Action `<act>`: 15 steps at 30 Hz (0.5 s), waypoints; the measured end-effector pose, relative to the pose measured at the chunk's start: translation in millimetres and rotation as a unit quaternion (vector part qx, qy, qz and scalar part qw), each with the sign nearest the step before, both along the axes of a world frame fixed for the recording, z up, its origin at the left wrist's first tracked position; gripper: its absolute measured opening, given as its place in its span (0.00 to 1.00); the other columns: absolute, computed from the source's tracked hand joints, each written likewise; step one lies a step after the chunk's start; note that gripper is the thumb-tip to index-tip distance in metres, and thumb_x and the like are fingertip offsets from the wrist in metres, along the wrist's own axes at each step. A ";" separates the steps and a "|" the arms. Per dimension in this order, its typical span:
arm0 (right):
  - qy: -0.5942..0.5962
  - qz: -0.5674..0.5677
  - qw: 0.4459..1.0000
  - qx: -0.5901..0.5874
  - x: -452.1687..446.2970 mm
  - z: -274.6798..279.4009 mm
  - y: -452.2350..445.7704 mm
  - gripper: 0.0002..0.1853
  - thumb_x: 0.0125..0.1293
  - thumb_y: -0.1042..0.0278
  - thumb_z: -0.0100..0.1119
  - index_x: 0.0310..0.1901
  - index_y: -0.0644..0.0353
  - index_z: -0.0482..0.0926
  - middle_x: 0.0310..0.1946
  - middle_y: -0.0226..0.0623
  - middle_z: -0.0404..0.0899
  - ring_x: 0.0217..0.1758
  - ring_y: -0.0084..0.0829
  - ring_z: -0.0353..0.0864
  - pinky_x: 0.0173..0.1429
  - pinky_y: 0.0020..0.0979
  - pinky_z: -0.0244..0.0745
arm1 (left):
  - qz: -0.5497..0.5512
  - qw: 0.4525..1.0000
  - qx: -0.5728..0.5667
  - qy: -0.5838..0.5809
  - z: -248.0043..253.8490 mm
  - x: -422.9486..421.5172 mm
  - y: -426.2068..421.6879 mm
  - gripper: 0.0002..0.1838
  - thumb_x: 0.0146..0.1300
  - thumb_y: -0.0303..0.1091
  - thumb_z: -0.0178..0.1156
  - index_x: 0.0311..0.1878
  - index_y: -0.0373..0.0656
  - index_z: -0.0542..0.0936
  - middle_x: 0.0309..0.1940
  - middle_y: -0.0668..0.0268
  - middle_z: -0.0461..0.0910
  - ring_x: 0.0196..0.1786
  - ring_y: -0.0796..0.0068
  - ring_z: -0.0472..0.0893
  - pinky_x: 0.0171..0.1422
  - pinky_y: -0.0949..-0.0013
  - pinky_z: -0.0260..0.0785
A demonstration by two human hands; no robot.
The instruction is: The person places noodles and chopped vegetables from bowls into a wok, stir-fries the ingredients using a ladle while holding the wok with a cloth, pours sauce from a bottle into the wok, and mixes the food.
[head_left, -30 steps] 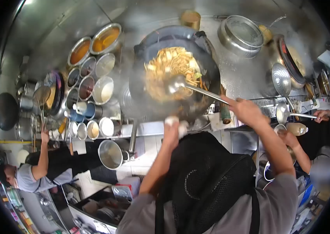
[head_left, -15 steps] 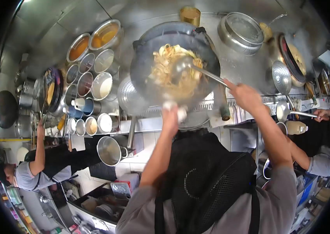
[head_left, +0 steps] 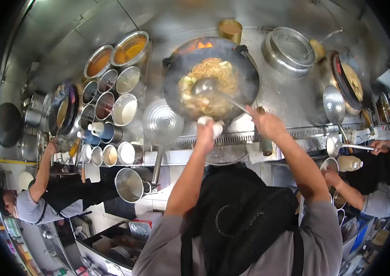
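Note:
Noodles [head_left: 225, 71] with pale vegetable pieces lie in a dark wok [head_left: 173, 89] in front of me. My left hand [head_left: 204, 138] is closed around a folded white cloth [head_left: 217, 128] at the wok's near rim; the rim part under the cloth is hidden. In my right hand [head_left: 268, 125] is the handle of a metal ladle [head_left: 228, 98]. The ladle's bowl rests among the noodles, left of centre. Flames [head_left: 204, 45] show at the wok's far edge, and steam hangs over the food.
A perforated strainer [head_left: 162, 120] lies left of the wok, beside several metal containers [head_left: 125, 109]. A lidded pot [head_left: 291, 51] and a tin [head_left: 230, 30] stand behind. Co-workers [head_left: 43, 200] are at both sides; the right one's hand [head_left: 331, 176] is near my right arm.
My right hand has moved left and nearer with the ladle, whose bowl shifted left through the noodles. Flames have appeared behind the wok. The right co-worker's hand has come into view by a metal cup.

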State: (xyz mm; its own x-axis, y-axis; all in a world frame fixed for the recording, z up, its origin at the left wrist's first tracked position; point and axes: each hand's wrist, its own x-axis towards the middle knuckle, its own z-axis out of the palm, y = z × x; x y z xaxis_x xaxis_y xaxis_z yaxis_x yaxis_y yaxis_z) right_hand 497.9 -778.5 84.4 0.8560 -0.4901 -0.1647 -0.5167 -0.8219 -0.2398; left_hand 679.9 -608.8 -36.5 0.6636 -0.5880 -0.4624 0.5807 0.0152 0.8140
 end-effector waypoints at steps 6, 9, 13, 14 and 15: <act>-0.079 -0.010 0.997 -0.011 -55.0 2.2 -16.9 0.27 0.71 0.58 0.55 0.70 0.43 0.68 0.35 0.56 0.81 0.38 0.59 0.82 0.43 0.53 0.78 | 0.003 1.000 -0.023 0.010 24.5 -54.6 54.3 0.16 0.68 0.24 0.53 0.58 0.39 0.70 0.49 0.56 0.79 0.47 0.62 0.85 0.47 0.60 0.81; -0.134 -0.025 0.990 0.025 -32.4 -9.6 -18.1 0.25 0.70 0.61 0.56 0.69 0.48 0.70 0.36 0.56 0.81 0.38 0.61 0.81 0.45 0.53 0.77 | 0.000 0.999 -0.033 -0.004 -0.8 -11.5 14.6 0.13 0.69 0.29 0.52 0.55 0.38 0.70 0.41 0.57 0.81 0.36 0.65 0.84 0.34 0.63 0.78; -0.129 0.047 0.980 0.144 -63.8 73.9 -11.5 0.22 0.69 0.69 0.58 0.65 0.57 0.74 0.39 0.59 0.82 0.42 0.59 0.82 0.46 0.48 0.77 | 0.037 0.996 -0.022 0.075 84.4 -47.0 31.1 0.07 0.69 0.30 0.51 0.45 0.38 0.73 0.34 0.60 0.81 0.30 0.69 0.81 0.25 0.66 0.71; -0.091 0.053 0.977 0.184 -74.8 94.0 -13.4 0.22 0.69 0.69 0.58 0.64 0.57 0.75 0.40 0.58 0.82 0.43 0.58 0.83 0.47 0.46 0.77 | 0.057 0.996 -0.020 0.059 79.7 -53.7 31.1 0.06 0.69 0.30 0.51 0.43 0.39 0.74 0.32 0.61 0.80 0.28 0.70 0.80 0.23 0.67 0.69; -0.051 0.059 0.971 0.228 -84.9 110.4 -13.2 0.22 0.69 0.69 0.58 0.64 0.57 0.75 0.41 0.58 0.82 0.44 0.56 0.83 0.48 0.44 0.76 | 0.059 0.996 -0.008 0.067 78.3 -54.0 32.3 0.06 0.69 0.30 0.51 0.43 0.39 0.74 0.32 0.61 0.80 0.28 0.70 0.80 0.23 0.67 0.69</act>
